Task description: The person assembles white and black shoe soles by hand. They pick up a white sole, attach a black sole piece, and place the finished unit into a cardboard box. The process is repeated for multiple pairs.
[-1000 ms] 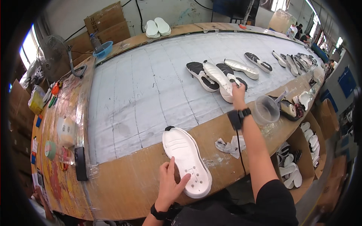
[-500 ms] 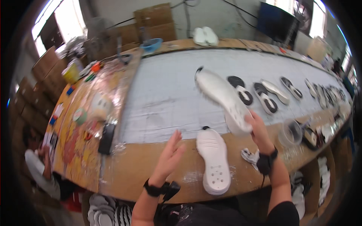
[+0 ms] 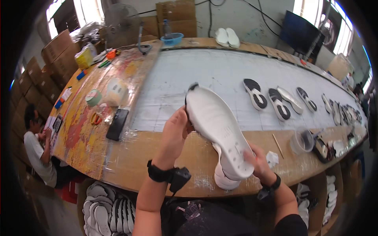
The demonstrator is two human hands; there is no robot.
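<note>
A white shoe sole (image 3: pixel 214 116) is held up between my hands, its inner face with holes at the heel turned toward me and a small dark patch at its toe. My left hand (image 3: pixel 174 131) is closed on the edge near the toe end. My right hand (image 3: pixel 260 162) grips the heel end, its fingers partly blurred. Under the raised piece, a second white sole (image 3: pixel 225 181) lies on the brown front strip of the table; most of it is hidden.
Black-and-white soles (image 3: pixel 255 95) lie on the white sheet at right. A plastic tub (image 3: pixel 302 141), a thin stick (image 3: pixel 278 145) and crumpled white paper (image 3: pixel 271 158) sit nearby. At left are a phone (image 3: pixel 117 125) and jar (image 3: pixel 93 97). A box of soles (image 3: pixel 101 214) stands below; a person (image 3: pixel 41 147) sits left.
The raised sole has come nearer and over the one on the table. My left hand, free and open before, has taken hold of its toe end. The view has shifted somewhat.
</note>
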